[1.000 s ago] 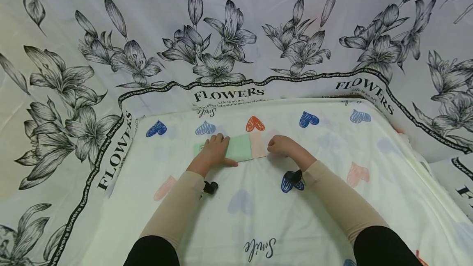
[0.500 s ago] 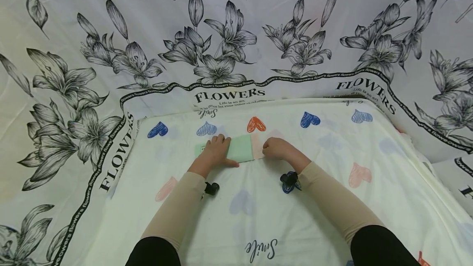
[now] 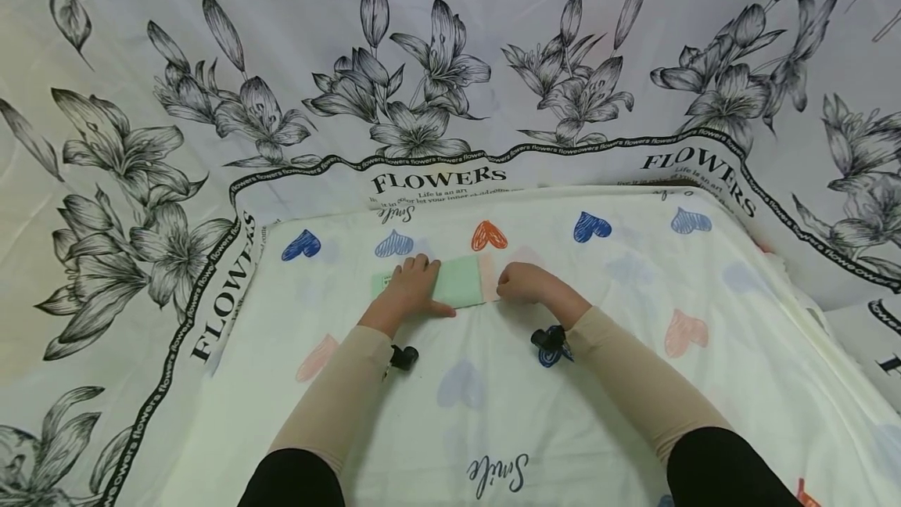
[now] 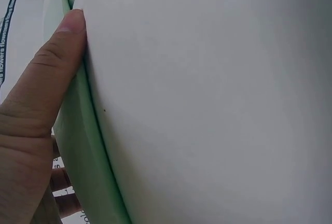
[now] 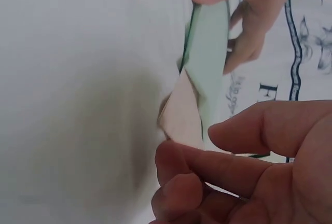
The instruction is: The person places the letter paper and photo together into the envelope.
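Observation:
A pale green flat packet lies crosswise on the cloth, with small print at its left end and a pale pink strip at its right end. Across the green part my left hand holds it, thumb along the near edge and fingers over the far side. At the pink end is my right hand, its fingers curled. In the right wrist view the pink strip bulges up into a tented fold, and its end goes behind my index finger. The thumb tip stands a little apart there.
The cream cloth under the hands carries printed hearts and the word "Smile". Behind and to the sides hangs white fabric with black line-drawn flowers. A small black device sits at each wrist.
My right hand has moved slightly left, up against the pink strip, and less of the strip shows in the head view. My left hand stays on the green part.

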Action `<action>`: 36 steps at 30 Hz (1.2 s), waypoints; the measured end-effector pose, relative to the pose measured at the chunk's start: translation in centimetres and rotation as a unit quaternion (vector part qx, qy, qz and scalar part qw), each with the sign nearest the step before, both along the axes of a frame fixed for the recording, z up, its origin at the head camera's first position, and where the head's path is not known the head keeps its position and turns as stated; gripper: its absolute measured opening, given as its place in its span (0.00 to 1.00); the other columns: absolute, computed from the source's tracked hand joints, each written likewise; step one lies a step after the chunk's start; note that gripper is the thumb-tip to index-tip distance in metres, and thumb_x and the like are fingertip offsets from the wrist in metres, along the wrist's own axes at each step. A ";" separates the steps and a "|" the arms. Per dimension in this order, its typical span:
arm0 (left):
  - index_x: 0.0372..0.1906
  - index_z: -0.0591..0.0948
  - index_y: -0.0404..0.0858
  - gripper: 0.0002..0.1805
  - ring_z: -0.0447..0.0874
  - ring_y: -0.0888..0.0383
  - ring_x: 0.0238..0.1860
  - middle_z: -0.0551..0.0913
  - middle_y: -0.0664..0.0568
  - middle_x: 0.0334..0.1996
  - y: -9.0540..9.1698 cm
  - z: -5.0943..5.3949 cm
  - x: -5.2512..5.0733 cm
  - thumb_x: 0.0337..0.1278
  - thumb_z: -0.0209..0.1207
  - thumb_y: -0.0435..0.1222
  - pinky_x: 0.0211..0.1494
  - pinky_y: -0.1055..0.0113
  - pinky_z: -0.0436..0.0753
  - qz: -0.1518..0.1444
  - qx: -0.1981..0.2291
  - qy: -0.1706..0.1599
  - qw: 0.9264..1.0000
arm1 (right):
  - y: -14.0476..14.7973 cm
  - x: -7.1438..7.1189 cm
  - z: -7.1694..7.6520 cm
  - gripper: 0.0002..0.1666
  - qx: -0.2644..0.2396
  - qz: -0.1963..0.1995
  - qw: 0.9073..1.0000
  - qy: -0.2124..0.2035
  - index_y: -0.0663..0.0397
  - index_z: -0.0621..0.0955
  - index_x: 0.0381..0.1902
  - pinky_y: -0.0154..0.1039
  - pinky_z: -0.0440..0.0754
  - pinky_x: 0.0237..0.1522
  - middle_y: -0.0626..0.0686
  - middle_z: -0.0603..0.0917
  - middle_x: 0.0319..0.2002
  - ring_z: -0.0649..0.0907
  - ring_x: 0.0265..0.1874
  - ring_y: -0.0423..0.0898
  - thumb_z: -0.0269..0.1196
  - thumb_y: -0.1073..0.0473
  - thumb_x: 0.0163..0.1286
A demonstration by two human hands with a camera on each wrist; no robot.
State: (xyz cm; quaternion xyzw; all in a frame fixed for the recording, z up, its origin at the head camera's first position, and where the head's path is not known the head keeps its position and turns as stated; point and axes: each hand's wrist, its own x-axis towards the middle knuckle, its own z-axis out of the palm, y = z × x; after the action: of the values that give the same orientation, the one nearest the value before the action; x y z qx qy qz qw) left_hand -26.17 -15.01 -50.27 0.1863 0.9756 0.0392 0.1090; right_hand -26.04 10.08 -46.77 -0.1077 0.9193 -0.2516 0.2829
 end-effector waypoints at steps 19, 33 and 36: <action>0.76 0.64 0.34 0.64 0.64 0.39 0.67 0.67 0.37 0.64 0.1 0.3 0.0 0.41 0.71 0.71 0.73 0.40 0.64 0.001 -0.012 -0.001 1.000 | 1.3 -0.3 -0.1 0.23 -0.008 0.005 1.000 0.009 0.63 0.82 0.61 0.42 0.82 0.38 0.56 0.84 0.46 0.79 0.37 0.50 0.56 0.58 0.75; 0.77 0.64 0.34 0.64 0.64 0.39 0.67 0.67 0.37 0.65 0.0 0.2 0.0 0.41 0.70 0.70 0.74 0.39 0.63 0.000 0.000 0.001 1.000 | -0.8 -0.2 -1.3 0.17 -0.083 0.042 0.996 -0.005 0.61 0.86 0.51 0.34 0.71 0.24 0.50 0.77 0.28 0.73 0.22 0.43 0.55 0.60 0.75; 0.77 0.64 0.34 0.64 0.64 0.39 0.68 0.66 0.37 0.66 0.1 0.2 0.1 0.41 0.71 0.70 0.75 0.39 0.62 0.003 0.000 0.000 1.000 | -0.2 0.0 -1.1 0.23 -0.100 0.027 0.995 -0.016 0.63 0.81 0.63 0.34 0.74 0.25 0.52 0.81 0.36 0.75 0.23 0.44 0.54 0.60 0.76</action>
State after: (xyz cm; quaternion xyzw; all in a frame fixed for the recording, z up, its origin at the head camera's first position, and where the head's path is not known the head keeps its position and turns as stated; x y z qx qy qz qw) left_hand -26.07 -14.93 -50.05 0.1830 0.9762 0.0400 0.1092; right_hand -26.07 9.93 -47.87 -0.1563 0.8817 -0.3359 0.2923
